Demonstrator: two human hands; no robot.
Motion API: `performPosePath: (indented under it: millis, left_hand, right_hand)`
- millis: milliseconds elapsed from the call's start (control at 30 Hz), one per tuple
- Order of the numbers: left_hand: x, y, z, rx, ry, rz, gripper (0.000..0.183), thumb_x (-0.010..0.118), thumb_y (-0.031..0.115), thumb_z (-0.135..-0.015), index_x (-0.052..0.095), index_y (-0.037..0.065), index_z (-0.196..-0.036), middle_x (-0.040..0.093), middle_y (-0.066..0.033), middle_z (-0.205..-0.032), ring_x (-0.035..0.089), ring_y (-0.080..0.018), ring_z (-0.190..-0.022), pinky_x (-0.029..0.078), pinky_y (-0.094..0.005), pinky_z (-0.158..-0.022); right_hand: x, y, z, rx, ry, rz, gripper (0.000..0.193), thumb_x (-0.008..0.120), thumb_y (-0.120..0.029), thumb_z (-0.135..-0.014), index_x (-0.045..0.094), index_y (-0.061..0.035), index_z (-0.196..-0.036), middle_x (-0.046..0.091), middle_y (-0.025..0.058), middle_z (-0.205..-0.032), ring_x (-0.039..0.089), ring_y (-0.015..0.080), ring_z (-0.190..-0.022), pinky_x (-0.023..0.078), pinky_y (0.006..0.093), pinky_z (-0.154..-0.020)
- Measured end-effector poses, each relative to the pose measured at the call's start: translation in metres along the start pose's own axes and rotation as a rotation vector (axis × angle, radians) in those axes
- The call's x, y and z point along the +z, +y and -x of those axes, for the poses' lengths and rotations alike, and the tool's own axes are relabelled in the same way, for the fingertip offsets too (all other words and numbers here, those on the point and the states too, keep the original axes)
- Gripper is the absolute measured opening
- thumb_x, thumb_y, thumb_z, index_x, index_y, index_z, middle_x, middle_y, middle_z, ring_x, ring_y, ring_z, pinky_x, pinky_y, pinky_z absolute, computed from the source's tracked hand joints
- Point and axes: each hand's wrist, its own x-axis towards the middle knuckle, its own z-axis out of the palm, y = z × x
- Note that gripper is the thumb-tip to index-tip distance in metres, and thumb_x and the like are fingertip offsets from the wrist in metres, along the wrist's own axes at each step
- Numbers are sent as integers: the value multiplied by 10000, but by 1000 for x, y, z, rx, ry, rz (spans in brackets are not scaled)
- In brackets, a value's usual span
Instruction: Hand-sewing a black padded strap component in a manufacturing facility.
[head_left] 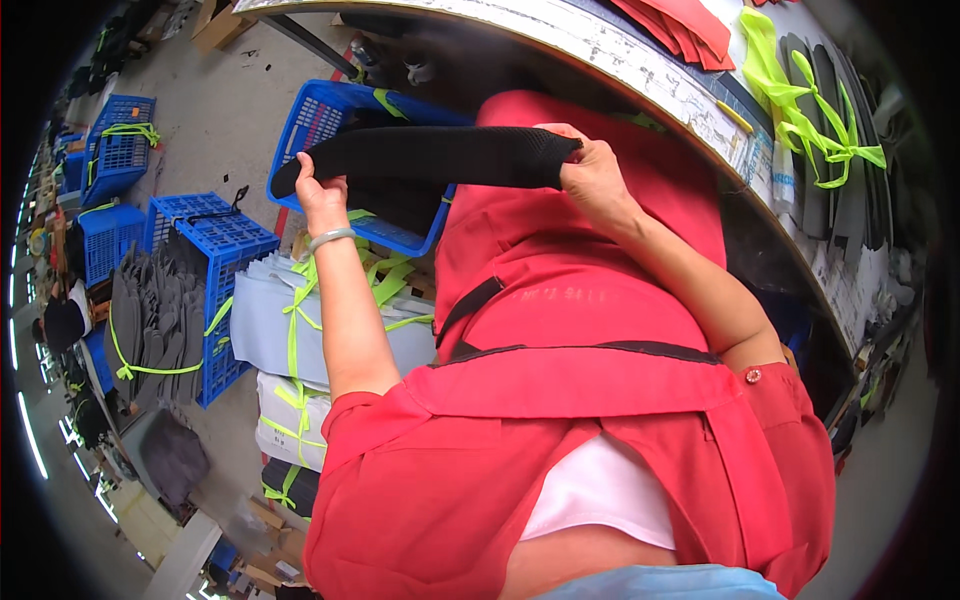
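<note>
A long, narrow piece of black textured fabric [430,156] is stretched sideways in front of me, nearly level. My left hand [322,200] grips it close to its rounded left end, thumb on the near side. At the other end, my right hand [594,176] pinches the short edge between thumb and fingers. Beneath the left half of the fabric stands a blue plastic crate [302,118] with dark pieces inside, partly hidden by the strip. The strip's right part passes above the red cloth over my lap.
A worn worktable [680,95] runs along the far right, bearing red fabric pieces [690,35], neon-yellow ties [785,100] and dark grey pieces [855,190]. Left of me are pale bundled stacks [265,320], another blue crate [225,340] and bundled grey pieces [150,310].
</note>
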Motion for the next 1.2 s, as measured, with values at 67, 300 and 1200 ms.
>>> performPosePath:
  millis: [67,300,1200]
  left_hand:
    - [-1,-5,0,-5,13,-11,297,696,285,-875,636,24,-1005,679,-132,-1017,672,-310,-943,574,-446,-832]
    - [-7,-9,-2,-24,43,-28,294,708,272,-866,647,17,-998,686,-130,-1000,677,-310,-933,570,-448,-842]
    - [103,-106,160,-340,-450,-203,162,674,21,-875,651,-12,-1032,685,-92,-1009,667,-194,-910,535,-348,-894]
  right_hand:
    - [1,-5,10,42,17,-24,220,676,-40,-802,696,-9,-1019,653,-10,-860,540,39,-765,444,200,-668]
    - [-2,-23,28,93,-67,87,97,669,-52,-812,716,31,-795,609,2,-1037,552,65,-824,452,219,-683]
    - [-6,-14,-34,146,-336,444,366,681,-314,-892,662,45,-959,651,42,-764,607,100,-673,505,282,-641]
